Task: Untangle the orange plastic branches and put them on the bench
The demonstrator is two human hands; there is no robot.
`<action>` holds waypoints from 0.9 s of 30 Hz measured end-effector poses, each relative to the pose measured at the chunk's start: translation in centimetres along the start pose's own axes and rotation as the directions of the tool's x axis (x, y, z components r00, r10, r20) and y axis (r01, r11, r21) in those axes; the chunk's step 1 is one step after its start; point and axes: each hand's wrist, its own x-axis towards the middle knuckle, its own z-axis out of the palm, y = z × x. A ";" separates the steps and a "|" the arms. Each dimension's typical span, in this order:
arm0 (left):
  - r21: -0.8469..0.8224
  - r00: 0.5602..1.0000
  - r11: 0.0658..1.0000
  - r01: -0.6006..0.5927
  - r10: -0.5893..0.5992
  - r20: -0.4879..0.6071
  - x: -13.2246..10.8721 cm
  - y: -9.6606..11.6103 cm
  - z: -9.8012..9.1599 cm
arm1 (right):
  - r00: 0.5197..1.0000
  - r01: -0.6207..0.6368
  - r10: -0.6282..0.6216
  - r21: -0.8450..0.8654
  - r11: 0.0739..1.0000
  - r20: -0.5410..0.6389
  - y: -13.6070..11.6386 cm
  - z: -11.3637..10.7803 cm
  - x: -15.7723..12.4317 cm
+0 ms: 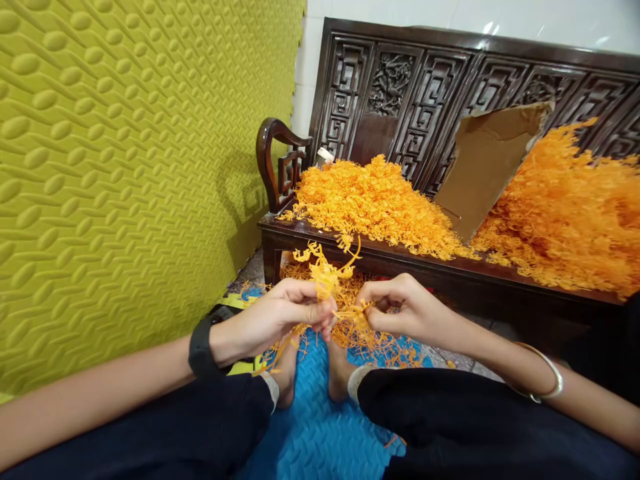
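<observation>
My left hand (295,308) pinches a small bunch of orange plastic pieces (326,275), thin and branching, that sticks up above the thumb and forefinger. Close by on the right, my right hand (400,303) has its thumb and fingers closed on the end of more thin orange pieces (356,315), which stretch across the gap between both hands. Whether the two bits are joined cannot be made out. Both hands are held above my bare feet, in front of a dark wooden bench (320,230).
A big heap of orange pieces (375,207) covers the bench seat. A cardboard sheet (493,163) leans between it and another heap (575,213) at right. Orange scraps (385,350) litter the floor and blue mat (315,433). A yellow textured mat (125,167) stands along the left.
</observation>
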 end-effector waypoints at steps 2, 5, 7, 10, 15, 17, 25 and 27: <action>0.052 1.000 0.999 0.013 -0.014 0.018 -0.4 0.2 -0.2 | 0.999 -0.041 0.040 0.050 0.998 0.034 0.4 -0.1 -0.5; 0.100 0.991 0.991 -0.084 0.094 -0.100 -1.2 1.3 -1.2 | 0.991 -0.129 0.133 0.195 0.972 -0.008 1.3 -0.8 -1.5; 0.094 0.941 0.974 -0.208 0.225 -0.252 -1.8 2.2 -2.0 | 0.978 -0.142 0.178 0.272 0.952 -0.111 2.2 -1.6 -2.0; 0.083 0.920 0.971 -0.222 0.237 -0.311 -1.9 2.6 -2.9 | 0.957 -0.094 0.161 0.268 0.959 -0.240 4.6 -3.1 -2.1; 0.041 0.941 0.978 -0.204 0.207 -0.266 -1.0 2.2 -2.4 | 0.839 -0.145 0.081 -0.077 0.987 -0.538 12.4 -7.4 -0.2; 0.046 0.948 0.979 -0.196 0.201 -0.247 -0.6 2.2 -1.8 | 0.768 -0.335 0.083 -0.289 0.897 -0.635 15.6 -9.9 0.5; -0.001 0.980 0.991 -0.136 0.135 -0.146 0.8 1.5 -0.2 | 0.707 -0.569 0.106 -0.474 0.672 -0.700 20.6 -16.5 2.9; -0.017 0.978 0.989 -0.149 0.145 -0.148 1.0 1.4 -0.1 | 0.703 -0.584 0.130 -0.464 0.666 -0.699 21.0 -16.7 3.4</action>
